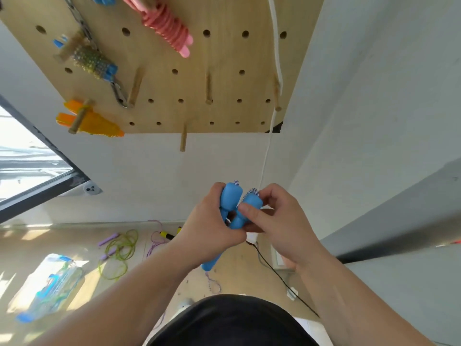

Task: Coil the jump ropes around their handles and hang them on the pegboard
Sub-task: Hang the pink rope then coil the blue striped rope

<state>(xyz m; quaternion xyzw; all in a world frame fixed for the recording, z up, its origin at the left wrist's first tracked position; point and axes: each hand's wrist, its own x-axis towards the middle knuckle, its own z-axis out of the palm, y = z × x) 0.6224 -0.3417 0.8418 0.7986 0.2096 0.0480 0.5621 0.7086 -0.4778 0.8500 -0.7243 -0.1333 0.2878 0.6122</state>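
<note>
Fingers (216, 190) of the left hand (209, 221) curl round two blue handles (232, 197), gripping them side by side in front of the wall, below the pegboard (224, 58). The right hand (282, 226) pinches the right-side handle, thumb pressed on its front and fingers wrapped behind its top. Their striped rope (215, 283) peeks out at the handle tops and dangles from the lower end under the left wrist.

On the pegboard above, a pink coiled rope (167, 28), a beaded rope (93, 61) with blue handles and an orange coiled rope (94, 122) each hang on wooden pegs; other pegs (209, 88) stand bare. A white cord (276, 46) runs down the board's right edge.

On the floor to the left lies a clear plastic bag (32, 295) holding what looks like a blue-handled rope with pale coils. Beyond it a green rope (122, 248) with purple handles sprawls loose, and yellow-and-black handles (167, 235) lie near the wall
</note>
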